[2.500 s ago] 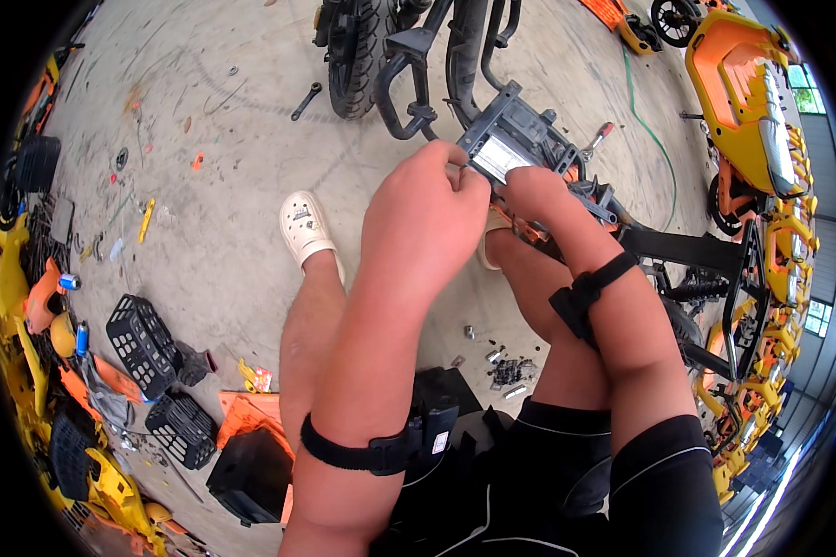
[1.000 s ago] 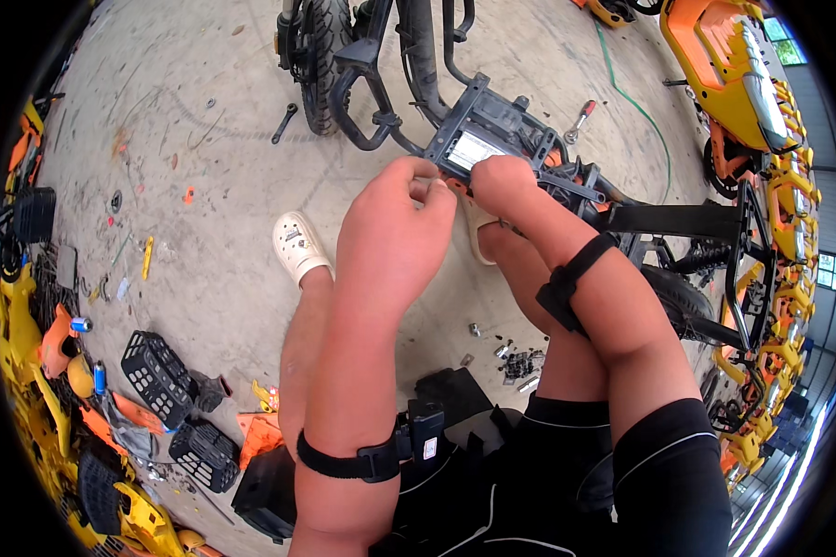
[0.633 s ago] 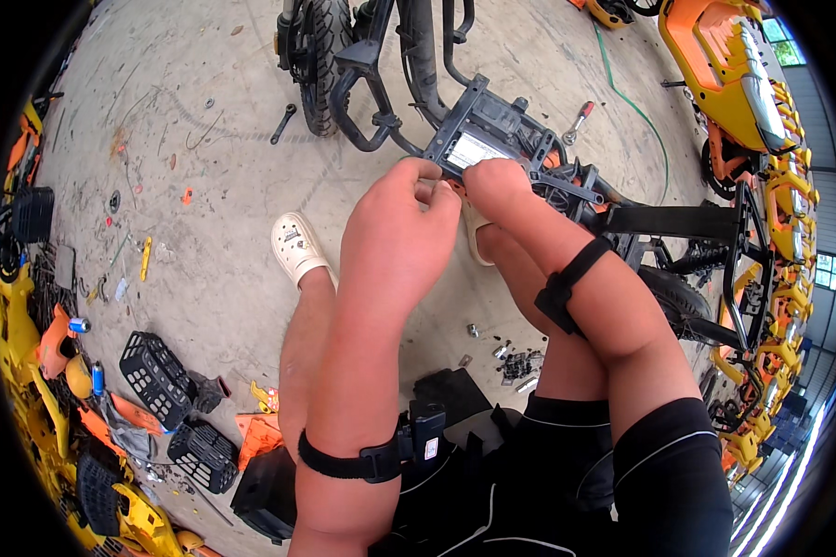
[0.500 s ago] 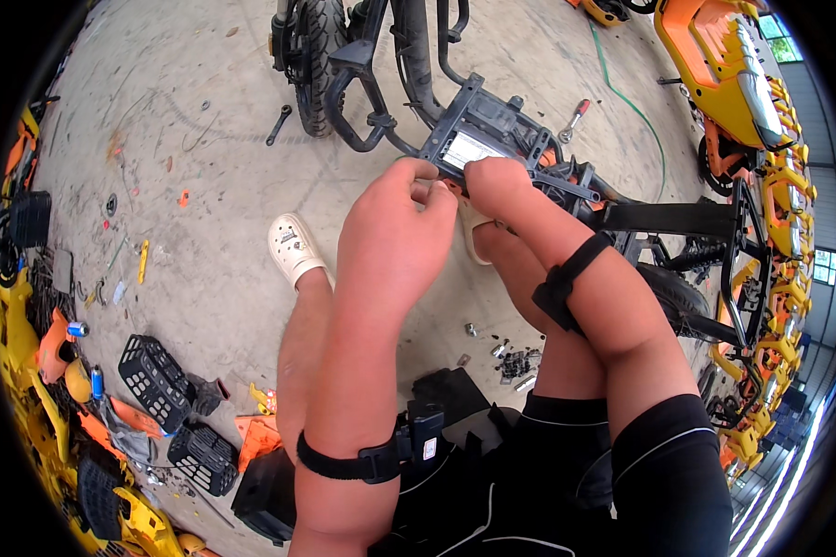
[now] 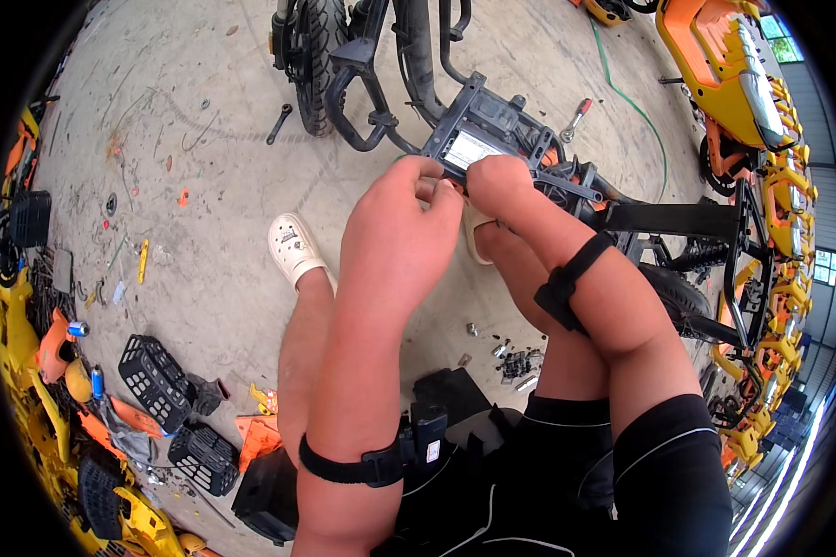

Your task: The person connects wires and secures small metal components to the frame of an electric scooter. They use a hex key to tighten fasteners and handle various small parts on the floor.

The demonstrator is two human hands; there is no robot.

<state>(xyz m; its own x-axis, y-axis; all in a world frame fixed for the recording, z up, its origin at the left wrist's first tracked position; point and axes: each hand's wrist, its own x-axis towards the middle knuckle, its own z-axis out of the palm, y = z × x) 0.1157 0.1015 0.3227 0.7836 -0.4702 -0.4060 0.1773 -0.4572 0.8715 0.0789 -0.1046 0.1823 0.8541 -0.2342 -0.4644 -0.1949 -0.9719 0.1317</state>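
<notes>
Far left, yellow and orange shells (image 5: 28,353) lie heaped along the floor's edge, with two black baskets (image 5: 158,381) and a blue can (image 5: 96,382) just beside them. A black wrench (image 5: 279,123) lies alone on the concrete floor (image 5: 204,232), near a tyre (image 5: 311,56) that stands upright at the top of the view.

A white clog (image 5: 293,249) rests on the floor, left of the arms. The left hand (image 5: 404,218) comes up from the lower edge, a black strap (image 5: 353,464) around its forearm. Its fingers curl in toward the near edge of the black bracket (image 5: 483,135), pinching something small there; what it is stays hidden behind the knuckles, so I cannot tell what they grip.

The bracket sits at the centre top, fixed to the black frame tubes (image 5: 381,102) of a two-wheeler, with a pale label on its face. The right hand (image 5: 497,181) meets the left at the same edge, fingers bent and pressed on the bracket just under the label; whether it truly clasps the part is hard to tell.

A red-handled screwdriver (image 5: 576,116) lies beyond the bracket, and a green hose (image 5: 636,107) curves over the floor. Loose screws (image 5: 515,357) lie scattered by the right knee. On the far right, orange bodies (image 5: 724,65) stand in a row.
</notes>
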